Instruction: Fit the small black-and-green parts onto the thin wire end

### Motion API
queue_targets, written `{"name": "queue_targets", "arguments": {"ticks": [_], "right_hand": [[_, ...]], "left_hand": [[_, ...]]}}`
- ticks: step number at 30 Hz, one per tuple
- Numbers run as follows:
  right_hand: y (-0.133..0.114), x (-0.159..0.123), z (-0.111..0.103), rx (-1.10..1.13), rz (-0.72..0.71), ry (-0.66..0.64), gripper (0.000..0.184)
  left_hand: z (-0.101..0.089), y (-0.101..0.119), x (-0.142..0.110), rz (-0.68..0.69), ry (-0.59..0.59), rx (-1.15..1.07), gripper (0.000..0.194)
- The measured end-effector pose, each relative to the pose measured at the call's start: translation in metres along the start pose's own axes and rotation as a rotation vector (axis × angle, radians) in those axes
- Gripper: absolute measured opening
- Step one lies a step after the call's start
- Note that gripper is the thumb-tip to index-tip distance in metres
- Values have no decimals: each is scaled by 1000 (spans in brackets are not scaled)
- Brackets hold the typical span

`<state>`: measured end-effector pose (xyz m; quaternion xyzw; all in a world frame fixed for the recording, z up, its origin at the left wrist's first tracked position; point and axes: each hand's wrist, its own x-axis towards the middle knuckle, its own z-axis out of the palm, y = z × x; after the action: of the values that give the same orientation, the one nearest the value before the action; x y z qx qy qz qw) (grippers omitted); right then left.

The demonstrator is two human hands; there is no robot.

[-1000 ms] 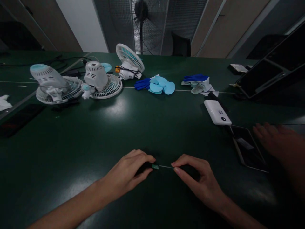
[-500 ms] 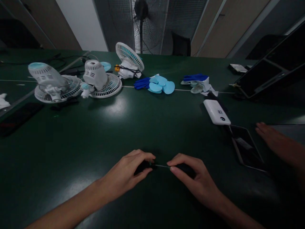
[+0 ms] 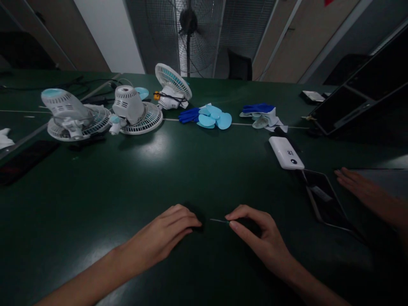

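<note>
Green, dark and glossy: the tabletop [image 3: 153, 178]. Working left to right.

Far left, two white fan units [image 3: 63, 104] stand on their grilles, face down. A third fan [image 3: 172, 83] leans back behind them, cord wound about its neck.

Near edge, left hand [image 3: 170, 229]: low over the table, fingers bent and drawn together, thumb tucked below. Dark patch under the fingertips; the light is poor and I cannot tell whether it is shadow or something held.

Beyond, mid-table: a pale blue fan blade [image 3: 225, 121], well apart from both hands.

Between the hands, the thin rod [image 3: 218, 220], nearly level, free tip towards the left fingertips, a small gap between.

Right hand [image 3: 269, 244]: thumb and index finger closed in a pinch on the rod's greenish end, hardly parted; palm hollow, other fingers curled behind.

For good handling, I judge: pinch snug at the base, wrist quiet, rod in line, left fingertips clear of its point. Too loose a pinch could let the tip swing.

Right: white power bank [image 3: 283, 148], dark-screened device [image 3: 328, 208], then another person's hand [image 3: 360, 185].
</note>
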<state>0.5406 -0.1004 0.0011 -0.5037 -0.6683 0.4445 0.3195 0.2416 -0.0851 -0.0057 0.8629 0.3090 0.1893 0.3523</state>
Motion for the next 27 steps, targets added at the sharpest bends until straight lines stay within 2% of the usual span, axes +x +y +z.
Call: {"name": "queue_targets", "arguments": {"ticks": [2, 4, 6, 9, 12, 15, 18, 22, 24, 27], "right_hand": [[1, 0, 0, 0, 5, -1, 10], [2, 0, 1, 10, 3, 3, 10], [2, 0, 2, 14, -5, 15, 10], [2, 0, 3, 9, -23, 28, 8], [3, 0, 3, 0, -23, 27, 8], [4, -1, 2, -8, -8, 12, 9], [5, -1, 0, -5, -3, -5, 10], [5, -2, 0, -1, -5, 3, 9], [5, -2, 1, 9, -3, -1, 9], [5, -1, 0, 17, -5, -14, 9]], "left_hand": [[-13, -15, -11, -11, 22, 58, 34], [-35, -38, -26, -96, 106, 146, 32], [-65, -65, -44, -267, 233, 256, 31], [-114, -101, -75, -590, 406, 386, 42], [-146, -124, -104, -828, 554, 493, 48], [-158, -137, -124, -888, 642, 504, 51], [-163, -142, -135, -889, 605, 484, 61], [-175, -146, -149, -896, 551, 394, 88], [-182, -150, -159, -973, 536, 442, 87], [-192, -159, -175, -1061, 484, 552, 74]]}}
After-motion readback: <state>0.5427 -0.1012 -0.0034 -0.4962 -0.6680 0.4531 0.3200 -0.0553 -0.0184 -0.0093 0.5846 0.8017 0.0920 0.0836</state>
